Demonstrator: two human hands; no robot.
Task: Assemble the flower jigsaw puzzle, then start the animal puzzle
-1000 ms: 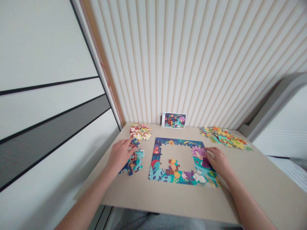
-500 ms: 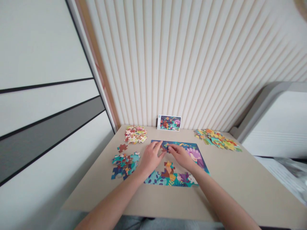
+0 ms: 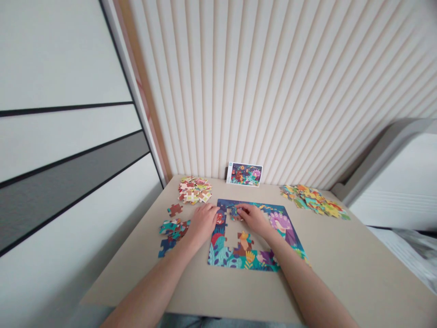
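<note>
A partly assembled jigsaw puzzle lies on the table, its colourful border joined around a gap in the middle. My right hand is over the upper part of that gap, thumb and fingers closed on a dark blue puzzle piece. My left hand rests at the puzzle's upper left edge, fingers stretched out and touching the border, with nothing visible in them. Inside the gap, joined to the bottom border, is an orange animal figure on brown pieces.
Left of the puzzle are a pile of teal and blue pieces and a single brown piece. Farther back lie a pink pile and a yellow-orange pile. A picture card leans against the ribbed wall.
My left hand has moved left, from the gap to the puzzle's left edge, uncovering the border there. My right hand stays near the top of the gap. The view has shifted slightly.
</note>
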